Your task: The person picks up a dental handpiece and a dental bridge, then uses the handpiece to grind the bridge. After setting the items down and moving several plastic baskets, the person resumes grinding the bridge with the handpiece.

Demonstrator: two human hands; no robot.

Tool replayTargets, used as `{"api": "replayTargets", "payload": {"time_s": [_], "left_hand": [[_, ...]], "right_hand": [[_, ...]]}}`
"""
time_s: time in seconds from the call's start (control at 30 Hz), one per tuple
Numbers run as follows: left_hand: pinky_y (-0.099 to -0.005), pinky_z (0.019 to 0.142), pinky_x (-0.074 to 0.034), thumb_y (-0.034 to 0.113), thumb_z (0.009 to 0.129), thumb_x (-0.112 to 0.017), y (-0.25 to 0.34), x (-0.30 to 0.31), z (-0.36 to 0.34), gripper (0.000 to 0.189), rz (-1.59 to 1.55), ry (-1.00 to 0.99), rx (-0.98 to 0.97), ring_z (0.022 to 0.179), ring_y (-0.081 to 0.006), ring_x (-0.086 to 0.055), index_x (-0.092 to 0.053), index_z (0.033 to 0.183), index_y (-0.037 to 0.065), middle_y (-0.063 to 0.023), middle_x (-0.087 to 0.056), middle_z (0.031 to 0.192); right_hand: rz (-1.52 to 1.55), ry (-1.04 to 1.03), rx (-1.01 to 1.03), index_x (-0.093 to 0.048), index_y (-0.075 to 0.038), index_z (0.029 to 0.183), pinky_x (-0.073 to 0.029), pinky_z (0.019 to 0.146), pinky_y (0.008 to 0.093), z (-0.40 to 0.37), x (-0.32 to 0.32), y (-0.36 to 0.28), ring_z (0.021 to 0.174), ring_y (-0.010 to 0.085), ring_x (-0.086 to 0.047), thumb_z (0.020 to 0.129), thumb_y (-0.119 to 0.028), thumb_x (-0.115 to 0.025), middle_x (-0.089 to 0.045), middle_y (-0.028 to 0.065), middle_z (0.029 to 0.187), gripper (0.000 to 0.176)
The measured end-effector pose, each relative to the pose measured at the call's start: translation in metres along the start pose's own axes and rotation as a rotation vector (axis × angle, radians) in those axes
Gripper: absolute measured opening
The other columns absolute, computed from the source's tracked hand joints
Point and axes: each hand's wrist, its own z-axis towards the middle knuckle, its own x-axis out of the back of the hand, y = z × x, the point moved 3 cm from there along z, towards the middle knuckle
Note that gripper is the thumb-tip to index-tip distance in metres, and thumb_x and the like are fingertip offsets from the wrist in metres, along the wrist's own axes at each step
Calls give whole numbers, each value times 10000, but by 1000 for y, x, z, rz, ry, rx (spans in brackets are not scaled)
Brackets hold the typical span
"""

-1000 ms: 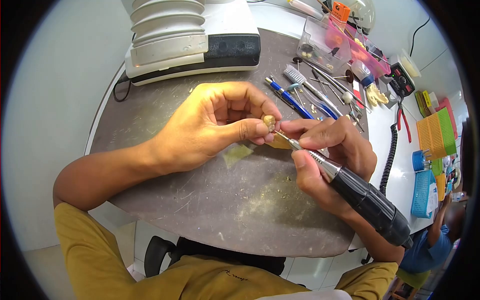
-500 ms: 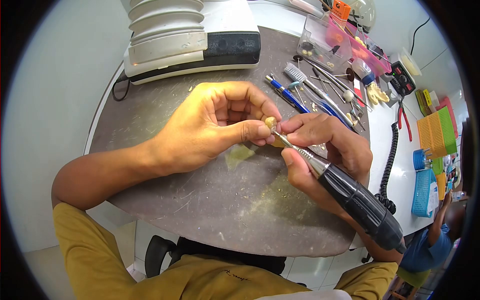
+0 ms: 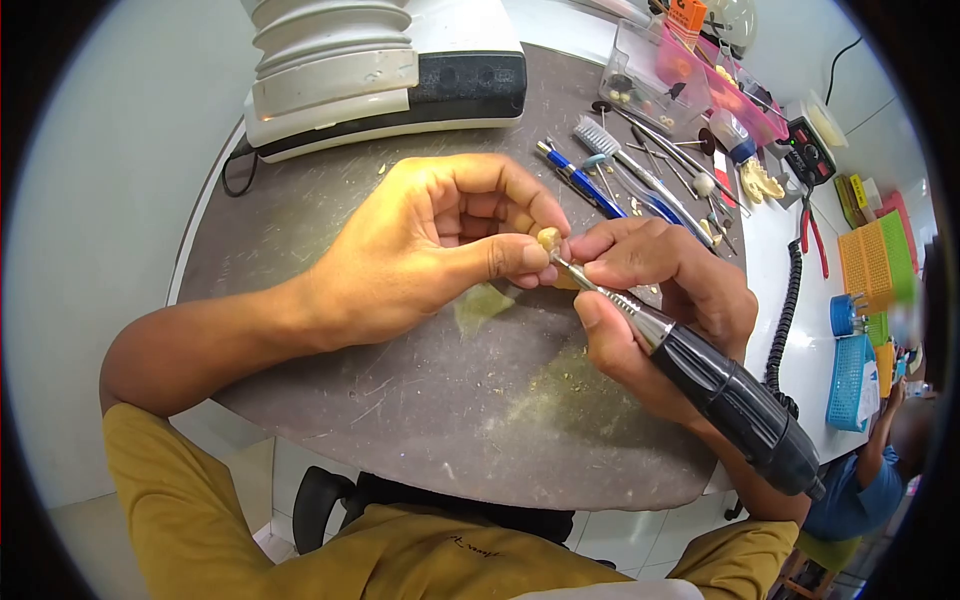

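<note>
Pinching the small cream piece [image 3: 547, 238] in my left hand [image 3: 430, 250], fingertips closed, over the middle of the desk [image 3: 330, 210], I grip the handpiece [image 3: 730, 395] in my curled right hand [image 3: 660, 300], with its bur on the piece. Dust [image 3: 540, 385] toward the front edge suggests the grinding is underway but unfinished.

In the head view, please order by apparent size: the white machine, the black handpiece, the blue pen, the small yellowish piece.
1. white machine
2. black handpiece, though nearer the camera
3. blue pen
4. small yellowish piece

Single head-worn fisheye view, close above left hand [image 3: 420, 255] and right hand [image 3: 665, 300], facing forward and steeply down onto the worktable [image 3: 450, 420].
</note>
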Motion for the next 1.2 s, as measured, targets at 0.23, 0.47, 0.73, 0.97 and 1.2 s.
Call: {"api": "replayTargets", "payload": {"time_s": [0.23, 0.47, 0.73, 0.97, 1.2], "left_hand": [[-255, 788, -537, 81, 904, -655, 0, 0, -1, 195, -6, 0, 13, 863, -116, -642, -580, 1060, -10, -69, -649, 930], [-256, 789, -537, 85, 909, -649, 0, 0, -1, 204, 11, -6, 8, 866, -118, -639, -573, 1074, -7, -70, -634, 968], [-254, 803, -530, 51, 900, -641, 1, -1, -1, 193, 74, 8, -21, 879, -127, -642, -575, 1062, -30, -76, -651, 956], [-218, 766, -501, 100, 898, -668, 4, -4, -2, 206, 78, 49, 50, 872, -83, -597, -549, 1047, 24, -53, -617, 987], [-222, 771, -495, 105, 901, -666, 2, -3, -1, 204, 90, 55, 49, 874, -75, -586, -545, 1046, 28, -38, -603, 958]], "right_hand": [[24, -6, -16, -580, 10, 886, -499, 876, 367, -1, 0, 0, 952, 248, -653, 744, 76, -660, -647, 132, 899, 176], [42, -18, -49, -579, 6, 889, -492, 886, 371, -2, 1, 0, 965, 249, -648, 753, 69, -655, -647, 140, 914, 168], [48, 46, -72, -608, 13, 894, -521, 829, 322, 0, 0, 0, 916, 230, -671, 737, 39, -693, -669, 160, 903, 180], [-30, 145, 88, -625, -41, 772, -515, 543, 260, -1, 0, 7, 609, 162, -656, 712, -107, -738, -666, 83, 728, 144], [-43, 160, 77, -617, -41, 789, -513, 547, 268, 0, -1, 7, 602, 174, -653, 718, -106, -736, -659, 82, 725, 153]]}}
